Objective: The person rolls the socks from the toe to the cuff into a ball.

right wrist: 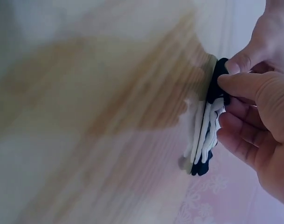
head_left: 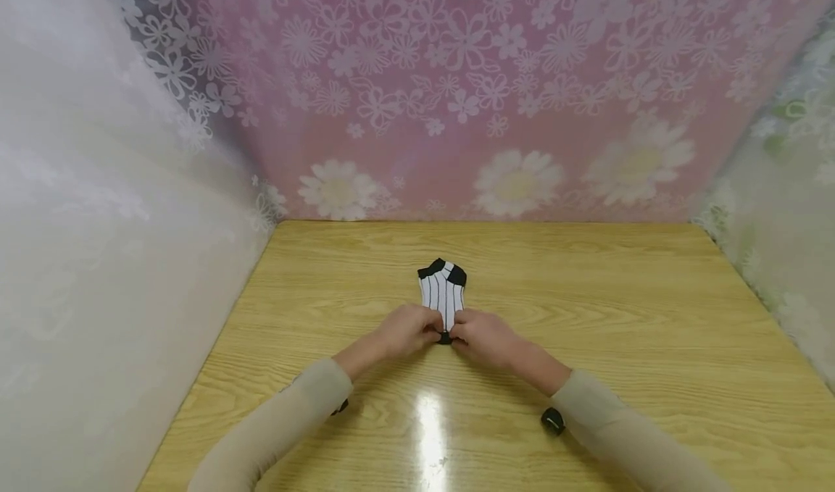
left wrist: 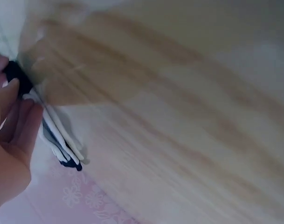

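Note:
A pair of white ankle socks (head_left: pixel 445 298) with thin dark stripes lies stacked on the table, black cuffs and heel pointing away from me. My left hand (head_left: pixel 409 329) pinches the black toe end from the left side. From the right, my right hand (head_left: pixel 489 338) grips the same end, its fingertips close to those of the left. In the right wrist view, the thumb presses on the black toe (right wrist: pixel 218 81), and the white layers (right wrist: pixel 204 128) show edge-on below it. The left wrist view catches the socks (left wrist: pixel 55 128) partly behind the left hand's fingers.
A glossy wood-grain table (head_left: pixel 620 296) spreads beneath the hands. Behind it stands a pink floral backdrop (head_left: pixel 424 115), with a pale sheet (head_left: pixel 117 224) on the left and another floral one (head_left: pixel 776 188) on the right. A small black device (head_left: pixel 553 421) sits under the right sleeve.

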Demonstrator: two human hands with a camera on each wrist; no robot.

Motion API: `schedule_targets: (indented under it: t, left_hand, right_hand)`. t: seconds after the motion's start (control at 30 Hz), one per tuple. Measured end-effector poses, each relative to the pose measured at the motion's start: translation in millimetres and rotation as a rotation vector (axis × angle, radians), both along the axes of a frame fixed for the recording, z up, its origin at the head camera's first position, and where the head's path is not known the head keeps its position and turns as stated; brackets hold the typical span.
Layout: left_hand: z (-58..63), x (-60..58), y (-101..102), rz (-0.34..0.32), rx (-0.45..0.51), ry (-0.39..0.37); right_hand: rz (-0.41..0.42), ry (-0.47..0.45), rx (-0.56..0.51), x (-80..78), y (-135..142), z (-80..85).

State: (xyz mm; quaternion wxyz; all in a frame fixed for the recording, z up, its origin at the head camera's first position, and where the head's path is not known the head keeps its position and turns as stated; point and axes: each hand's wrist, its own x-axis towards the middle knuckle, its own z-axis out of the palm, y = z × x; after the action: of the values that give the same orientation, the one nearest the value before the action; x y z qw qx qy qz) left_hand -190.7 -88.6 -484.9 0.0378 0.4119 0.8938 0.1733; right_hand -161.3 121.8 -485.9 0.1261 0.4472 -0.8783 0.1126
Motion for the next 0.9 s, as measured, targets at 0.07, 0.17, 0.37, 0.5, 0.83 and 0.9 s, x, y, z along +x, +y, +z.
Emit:
schedule_targets:
  t: [0.07,0.17,0.37,0.5,0.83,0.9]
  left_hand:
    - [-0.2,2.6,-1.3,-0.041,-0.024,0.105]
    - [-1.1,7.0,-3.7,-0.103,-0.055,0.249]
    - [2.6,9.7,-4.2,-0.107,-0.061,0.326]
    - [7.7,9.4,-2.6,-0.081,-0.117,0.332]
    - [5.7,11.8,-0.1,-0.030,-0.169,0.252]
    - [4.9,13.4,0.6,-0.040,-0.170,0.277]
  right_hand:
    - [-0.011,-0.026,0.004,-0.7,0.0,1.2]
    - [-0.036,-0.099,0.005,-2.4,-0.3,2.7]
    - [-0.127,-0.239,-0.034,-8.7,-1.1,4.6]
    - [-0.153,-0.231,-0.019,-10.1,-0.3,7.8]
    - [-0.132,-0.119,0.112,-4.9,-4.2,6.3]
    - [-0.128,-0.128,0.106,-4.6,-4.0,4.4]
